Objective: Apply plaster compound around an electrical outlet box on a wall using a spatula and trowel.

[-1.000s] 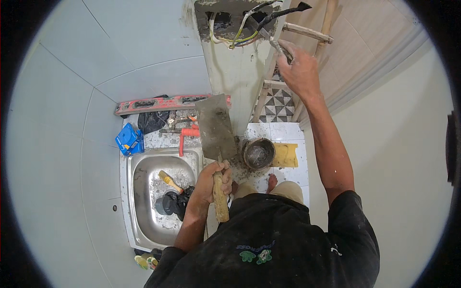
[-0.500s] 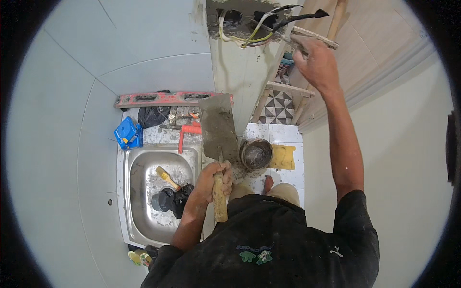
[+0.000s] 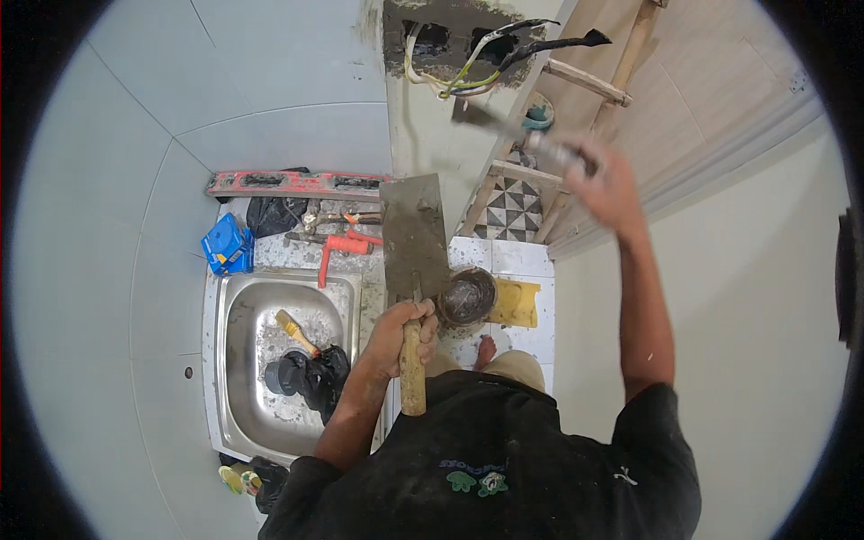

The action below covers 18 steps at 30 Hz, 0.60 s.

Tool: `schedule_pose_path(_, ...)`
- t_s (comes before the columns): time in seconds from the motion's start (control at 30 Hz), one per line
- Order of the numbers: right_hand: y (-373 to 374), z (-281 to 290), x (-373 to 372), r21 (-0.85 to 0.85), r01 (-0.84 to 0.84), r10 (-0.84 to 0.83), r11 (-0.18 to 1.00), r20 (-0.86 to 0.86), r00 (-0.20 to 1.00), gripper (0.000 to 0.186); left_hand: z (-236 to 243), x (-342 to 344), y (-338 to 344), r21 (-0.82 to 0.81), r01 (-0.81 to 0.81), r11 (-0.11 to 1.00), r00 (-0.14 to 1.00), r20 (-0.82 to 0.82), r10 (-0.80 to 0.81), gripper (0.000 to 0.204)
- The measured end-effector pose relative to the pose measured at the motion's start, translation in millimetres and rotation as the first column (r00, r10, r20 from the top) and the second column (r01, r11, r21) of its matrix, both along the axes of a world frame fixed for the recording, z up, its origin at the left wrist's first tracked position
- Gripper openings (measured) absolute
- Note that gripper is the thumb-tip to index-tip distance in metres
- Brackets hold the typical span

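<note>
My left hand (image 3: 403, 337) is closed round the wooden handle of a rectangular trowel (image 3: 414, 229), its flat blade smeared with grey mortar and pointing away from me. In my right hand (image 3: 605, 184), slightly blurred, is a putty knife (image 3: 504, 126) with a narrow dark blade angled to the left. That blade is apart from the wall, just below a bundle of loose wires (image 3: 463, 79). The wires come out of two dark box openings set in a patch of wet grey mortar (image 3: 452, 34) on the pale wall.
A steel sink (image 3: 229, 360) at left holds a paintbrush (image 3: 297, 331) and a black plastic bag (image 3: 326, 382). Behind it lie a red spirit level (image 3: 297, 184) and a blue packet (image 3: 228, 245). A bucket (image 3: 470, 297) stands on the floor; a wooden ladder (image 3: 587, 81) leans at right.
My right hand has drawn the putty knife down and away from the mortar patch. The trowel in my left hand stays almost in place, while the view has shifted slightly.
</note>
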State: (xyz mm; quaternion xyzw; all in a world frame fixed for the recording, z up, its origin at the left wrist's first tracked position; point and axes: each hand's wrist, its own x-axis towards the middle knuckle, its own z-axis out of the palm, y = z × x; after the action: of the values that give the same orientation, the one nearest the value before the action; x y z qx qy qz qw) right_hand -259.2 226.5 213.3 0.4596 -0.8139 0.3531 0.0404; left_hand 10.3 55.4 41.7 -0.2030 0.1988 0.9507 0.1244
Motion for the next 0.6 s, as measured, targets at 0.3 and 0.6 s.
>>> schedule_pose_path(0.3, 49, -89, 52, -0.063, -0.053, 0.056, 0.997, 0.031, 0.998, 0.037, 33, -18, -5, 0.233, 0.072, 0.970, 0.992, -0.117, -0.046, 0.017)
schedule_pose_path(0.6, -11, -33, 33, -0.205, 0.262, -0.319, 0.943, -0.338, 0.886, 0.038, 28, -7, -7, 0.017, -0.079, 0.997, 0.994, -0.072, 0.080, 0.018)
